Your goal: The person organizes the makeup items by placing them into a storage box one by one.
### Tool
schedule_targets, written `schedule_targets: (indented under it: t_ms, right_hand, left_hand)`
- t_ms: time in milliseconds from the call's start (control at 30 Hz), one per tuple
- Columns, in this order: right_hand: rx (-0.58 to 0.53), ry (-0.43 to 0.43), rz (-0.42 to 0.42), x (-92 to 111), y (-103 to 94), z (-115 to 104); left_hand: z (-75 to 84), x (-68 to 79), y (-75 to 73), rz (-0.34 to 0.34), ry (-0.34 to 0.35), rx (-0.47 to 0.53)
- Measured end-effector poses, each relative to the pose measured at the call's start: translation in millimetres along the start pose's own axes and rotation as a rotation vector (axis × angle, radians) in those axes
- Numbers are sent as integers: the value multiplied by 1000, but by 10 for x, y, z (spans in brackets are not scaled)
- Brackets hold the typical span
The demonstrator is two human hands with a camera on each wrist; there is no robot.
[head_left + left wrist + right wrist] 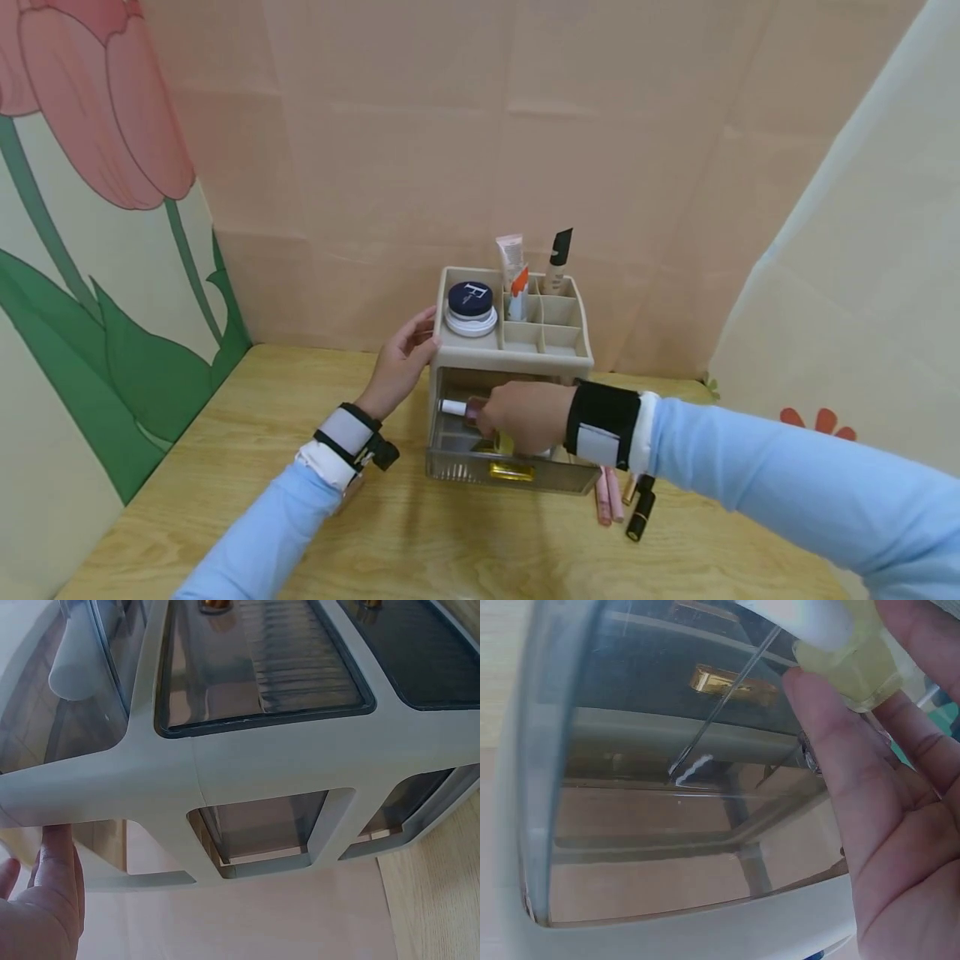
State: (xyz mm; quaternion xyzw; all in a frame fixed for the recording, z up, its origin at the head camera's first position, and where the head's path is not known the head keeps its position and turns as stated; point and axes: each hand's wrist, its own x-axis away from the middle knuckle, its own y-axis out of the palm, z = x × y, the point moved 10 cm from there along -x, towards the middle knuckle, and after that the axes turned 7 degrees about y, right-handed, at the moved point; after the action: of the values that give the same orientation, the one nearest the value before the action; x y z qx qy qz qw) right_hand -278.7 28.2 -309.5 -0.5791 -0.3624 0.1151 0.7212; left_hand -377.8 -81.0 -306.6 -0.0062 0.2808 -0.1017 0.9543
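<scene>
A cream cosmetics organizer (513, 360) stands on the table with its upper clear drawer (450, 467) pulled out. My left hand (401, 362) rests against its left side, fingers fairly straight; one fingertip touches the frame in the left wrist view. Reaching into the drawer, my right hand (528, 417) pinches a small yellow bottle (855, 667) with a white cap (802, 619) between thumb and fingers. Right by those fingertips is a pinkish bottle (474, 410) with a white cap, partly hidden by the hand. A gold handle (512, 472) sits on the drawer front.
On the organizer's top are a dark-lidded round jar (471, 300), a pale tube (510, 254), an orange-and-white tube (518, 296) and a black-capped bottle (558, 258). Pink tubes (609, 496) and a black lipstick tube (640, 512) lie on the table at right. A wall stands close behind.
</scene>
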Motion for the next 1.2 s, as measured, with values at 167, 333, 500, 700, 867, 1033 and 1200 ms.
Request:
schedule_targets:
  t_ms: [167,333,500,700,867,1033,1200]
  right_hand:
    - [29,-4,14,-12,39,9]
    - [35,-6,17,4,55,12]
    - [21,-32,32,83,-8,2]
    - [-16,-37,97,265,-233,-14]
    - [16,-70,192,448,-365,-100]
    - [56,-83,337,708,-491,-194]
    - [83,-69,496,998,-593,-300]
  left_hand:
    - [9,6,3,-2,-2,2]
    - [11,16,12,-1,-7,2]
    - [14,28,18,-3,-10,0]
    - [13,13,6,0,-4,-2]
    - [2,8,18,-5,-7,-5]
    - [-7,14,18,-1,-15,-12]
    - [2,7,19,0,-18,-34]
